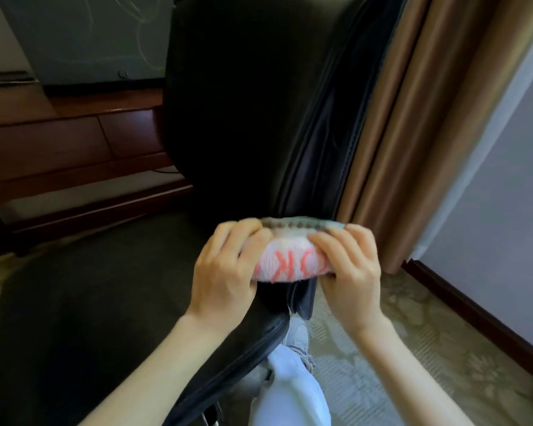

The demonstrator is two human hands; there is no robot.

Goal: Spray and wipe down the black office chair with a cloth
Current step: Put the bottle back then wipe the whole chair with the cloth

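The black office chair [243, 103] fills the middle of the head view, its tall backrest upright and its seat [105, 302] spreading to the lower left. A folded pink cloth [290, 262] with orange-red letters and a grey-green edge is held in front of the backrest's lower right side, just above the seat's corner. My left hand [225, 272] grips the cloth's left end, fingers curled over its top. My right hand [348, 265] grips the right end the same way. No spray bottle is in view.
A dark wooden desk [74, 149] with drawers stands at the left behind the chair. Brown curtains [413, 118] hang just right of the backrest, beside a pale wall with a dark baseboard [474, 318]. Patterned carpet [413, 348] and my leg [290, 388] lie below.
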